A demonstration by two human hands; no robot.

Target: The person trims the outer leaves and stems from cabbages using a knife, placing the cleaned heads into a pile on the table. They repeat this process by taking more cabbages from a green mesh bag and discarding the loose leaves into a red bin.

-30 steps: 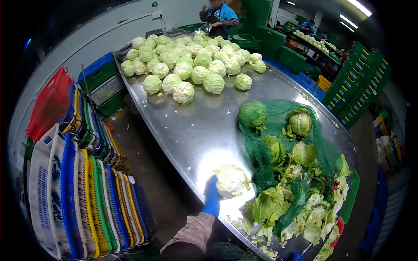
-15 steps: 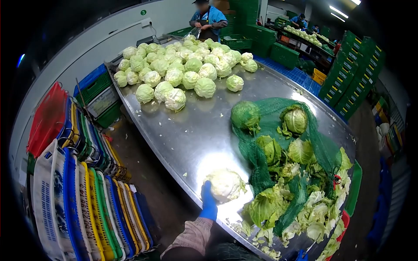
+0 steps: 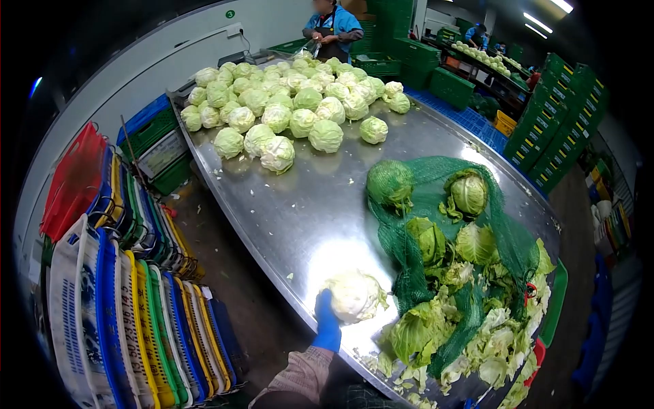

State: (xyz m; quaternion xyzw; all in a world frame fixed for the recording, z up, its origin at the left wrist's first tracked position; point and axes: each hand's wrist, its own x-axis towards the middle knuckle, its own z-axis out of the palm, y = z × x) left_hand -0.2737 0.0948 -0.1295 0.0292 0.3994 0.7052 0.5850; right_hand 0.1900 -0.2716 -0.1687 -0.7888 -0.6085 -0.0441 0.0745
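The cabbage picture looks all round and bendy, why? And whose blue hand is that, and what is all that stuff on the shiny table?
The camera sits on a person's head and looks down, and its wide lens bends the edges. The blue-gloved left hand is that person's own; it rests against a pale trimmed cabbage head on the long shiny steel table. The right hand is out of sight. Beside it lies a green mesh net sack with leafy cabbages inside, and loose torn green leaves. Farther off sits a big pile of trimmed pale cabbages, where another worker in blue stands.
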